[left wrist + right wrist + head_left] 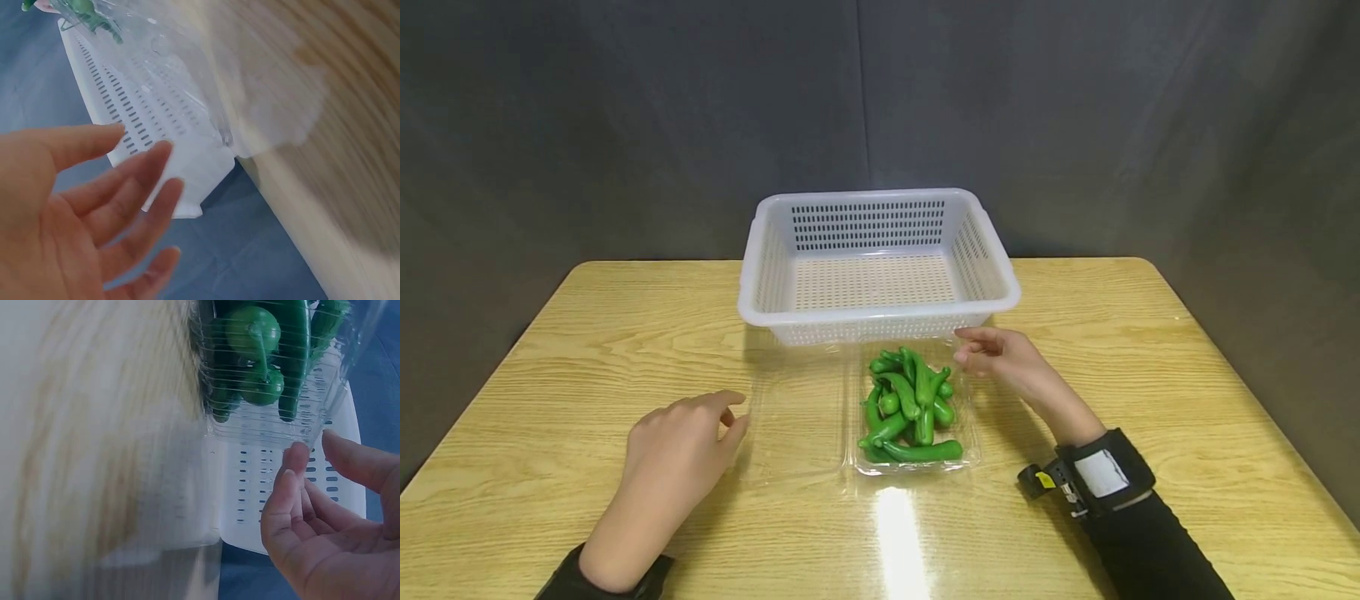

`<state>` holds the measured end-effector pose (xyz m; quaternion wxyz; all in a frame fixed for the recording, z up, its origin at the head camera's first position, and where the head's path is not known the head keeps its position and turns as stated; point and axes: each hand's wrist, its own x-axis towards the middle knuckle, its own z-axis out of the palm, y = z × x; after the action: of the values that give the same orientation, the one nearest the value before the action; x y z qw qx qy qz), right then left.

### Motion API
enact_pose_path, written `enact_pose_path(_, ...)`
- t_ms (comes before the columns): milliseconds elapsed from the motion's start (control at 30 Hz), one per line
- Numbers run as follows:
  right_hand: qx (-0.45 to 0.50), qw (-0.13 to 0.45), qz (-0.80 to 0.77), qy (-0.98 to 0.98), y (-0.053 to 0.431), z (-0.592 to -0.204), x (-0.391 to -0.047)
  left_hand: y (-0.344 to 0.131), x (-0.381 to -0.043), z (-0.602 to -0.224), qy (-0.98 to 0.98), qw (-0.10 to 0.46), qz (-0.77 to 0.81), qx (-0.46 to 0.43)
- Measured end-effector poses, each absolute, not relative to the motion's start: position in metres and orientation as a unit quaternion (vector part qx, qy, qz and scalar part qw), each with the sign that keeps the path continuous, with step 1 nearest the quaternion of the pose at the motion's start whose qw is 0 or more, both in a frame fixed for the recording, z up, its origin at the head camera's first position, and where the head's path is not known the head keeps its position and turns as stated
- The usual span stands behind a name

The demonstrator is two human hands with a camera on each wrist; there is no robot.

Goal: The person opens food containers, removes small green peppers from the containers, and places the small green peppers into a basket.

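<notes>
A clear plastic clamshell box lies opened flat, its lid (797,417) on the left and its tray (917,468) on the right. Green chili peppers (917,408) are heaped in the tray; the right wrist view shows some of these peppers (253,331) through the ribbed clear wall. My left hand (681,442) hovers by the lid's left edge, fingers loosely bent and apart, nothing between them. At the tray's upper right corner is my right hand (1007,358), thumb and fingertips right at the rim with a gap between them.
A white slotted plastic basket (880,317) stands directly behind the box, its near rim above the box's back edge. Both sit on a light wood table (625,333). A dark grey curtain (700,125) hangs behind it.
</notes>
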<state>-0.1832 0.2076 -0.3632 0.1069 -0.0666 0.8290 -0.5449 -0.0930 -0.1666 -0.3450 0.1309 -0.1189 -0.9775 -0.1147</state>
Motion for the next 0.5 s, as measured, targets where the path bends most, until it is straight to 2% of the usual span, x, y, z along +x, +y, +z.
enact_pose_path(500, -0.101, 0.091, -0.47, 0.872, 0.214, -0.355, -0.182, -0.132, -0.096, -0.349, -0.954, 0.11, -0.153, -0.234)
